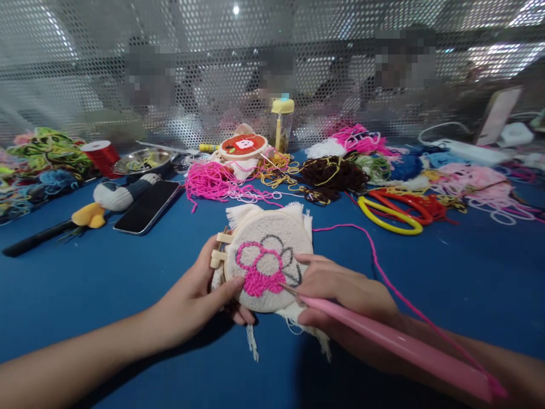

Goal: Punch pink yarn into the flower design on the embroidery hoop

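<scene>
My left hand (217,292) grips the left side of a round embroidery hoop (267,218), thumb on the front and fingers behind. Stretched in it is off-white cloth with a drawn flower outline; part of it is worked in bright pink loops (259,284). A pink punch needle (383,335) is held in my right hand (340,289), its metal tip touching the pink stitches at the lower right. Pink yarn (378,261) runs from the back end of the tool up over the table to the hoop's far side. Frayed cloth edges stick out around the hoop.
Behind the hoop lie a pink yarn pile (208,182), a red finished hoop (242,146), brown yarn (334,175) and yellow-handled scissors (389,218). A phone (149,207), a metal dish (145,162) and a red spool (101,156) are at left. A perforated metal screen (204,74) stands behind.
</scene>
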`<action>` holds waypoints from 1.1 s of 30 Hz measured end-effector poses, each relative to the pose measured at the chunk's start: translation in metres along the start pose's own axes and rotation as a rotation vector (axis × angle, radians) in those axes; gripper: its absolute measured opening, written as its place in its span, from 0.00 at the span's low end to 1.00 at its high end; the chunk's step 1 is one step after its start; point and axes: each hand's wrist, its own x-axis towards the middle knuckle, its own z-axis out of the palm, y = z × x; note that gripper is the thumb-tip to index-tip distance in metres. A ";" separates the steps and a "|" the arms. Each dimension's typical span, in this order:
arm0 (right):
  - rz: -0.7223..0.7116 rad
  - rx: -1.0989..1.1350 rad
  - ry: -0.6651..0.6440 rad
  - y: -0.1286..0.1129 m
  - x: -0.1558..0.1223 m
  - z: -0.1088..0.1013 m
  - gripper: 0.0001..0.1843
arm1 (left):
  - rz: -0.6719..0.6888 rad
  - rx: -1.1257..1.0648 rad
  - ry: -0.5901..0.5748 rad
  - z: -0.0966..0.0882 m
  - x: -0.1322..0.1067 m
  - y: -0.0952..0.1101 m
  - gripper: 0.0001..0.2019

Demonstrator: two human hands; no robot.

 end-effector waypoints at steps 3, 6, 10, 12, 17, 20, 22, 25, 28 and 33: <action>0.030 -0.026 -0.002 -0.002 -0.001 0.000 0.02 | -0.007 0.000 0.000 0.000 0.000 0.000 0.24; 0.041 -0.024 0.042 -0.003 -0.002 -0.001 0.03 | -0.005 0.005 0.006 0.000 -0.001 0.000 0.25; 0.038 -0.025 0.085 -0.001 -0.004 0.000 0.02 | -0.005 0.012 0.003 0.000 -0.001 0.000 0.23; 0.011 -0.036 0.104 0.000 -0.004 0.000 0.04 | -0.003 0.012 0.001 0.000 -0.001 0.000 0.23; -0.011 -0.060 0.086 0.000 -0.003 0.000 0.05 | -0.007 0.009 0.002 0.000 -0.001 -0.001 0.23; 0.013 -0.052 0.050 -0.001 -0.004 0.002 0.04 | -0.017 0.010 0.008 0.000 -0.001 -0.001 0.24; 0.019 -0.049 0.022 0.001 -0.007 0.004 0.04 | -0.023 0.006 0.002 0.000 -0.001 0.000 0.24; -0.004 -0.085 -0.053 0.005 -0.011 0.007 0.06 | -0.009 -0.002 -0.015 0.000 -0.002 -0.001 0.25; -0.048 -0.169 -0.120 0.008 -0.012 0.008 0.07 | 0.015 0.001 -0.026 0.001 -0.005 -0.001 0.24; -0.050 -0.210 -0.162 0.004 -0.009 0.008 0.08 | 0.060 0.036 -0.034 0.002 -0.010 -0.001 0.24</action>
